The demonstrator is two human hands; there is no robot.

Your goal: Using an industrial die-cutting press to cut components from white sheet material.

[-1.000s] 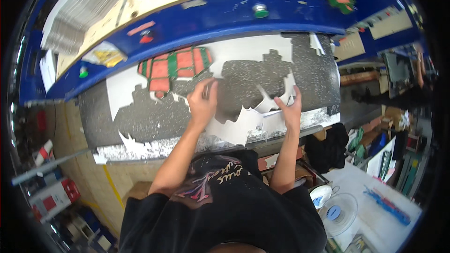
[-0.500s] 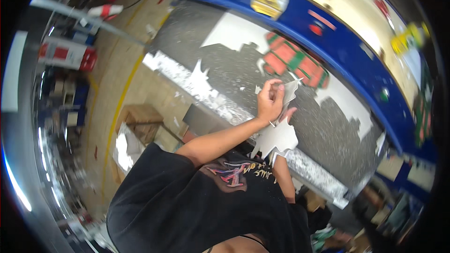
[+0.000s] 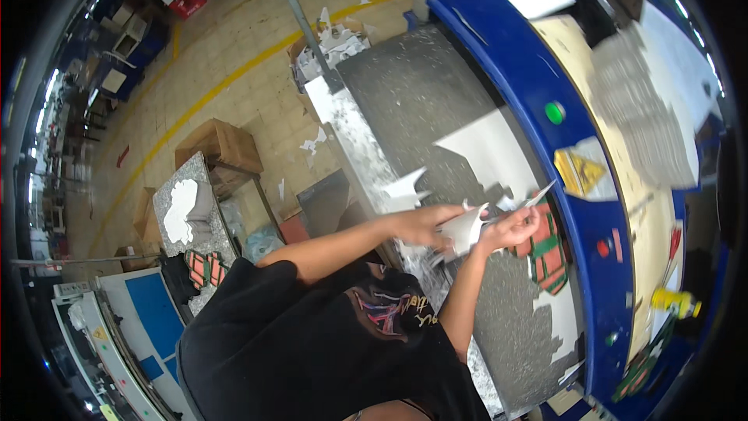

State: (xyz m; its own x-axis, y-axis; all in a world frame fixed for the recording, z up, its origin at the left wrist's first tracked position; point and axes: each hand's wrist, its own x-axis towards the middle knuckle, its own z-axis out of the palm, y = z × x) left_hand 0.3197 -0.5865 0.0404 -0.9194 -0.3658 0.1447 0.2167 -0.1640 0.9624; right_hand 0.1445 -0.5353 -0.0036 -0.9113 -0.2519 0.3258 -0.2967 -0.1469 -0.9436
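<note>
Holding a white scrap (image 3: 461, 231) between them, the 2 hands work near each other; the left hand (image 3: 427, 225) closes over its left edge, fingers bent only slightly, and the right hand (image 3: 510, 231) clamps the other side with curled fingers; a 2nd white strip (image 3: 539, 196) rises from the right hand's fingertips (whether the 2 are 1 piece, I cannot tell). Compared with 0.5 s ago, the view has swung round, the left hand has come back from the raised grey-white piece, and the right hand now overlaps the die in view; the side table has come into sight. The scrap is above the near part of the grey board (image 3: 421, 86), its long axis slanting from lower left to upper right; the strip's tip points up and right, toward the blue beam (image 3: 514, 82).

Just beyond the right hand lies the red and green die (image 3: 547, 253); a white sheet (image 3: 499, 154) lies alongside; farther off, a stack of white pieces (image 3: 643, 109) stands behind the beam, and a cardboard box (image 3: 222, 146) sits on the floor side.
</note>
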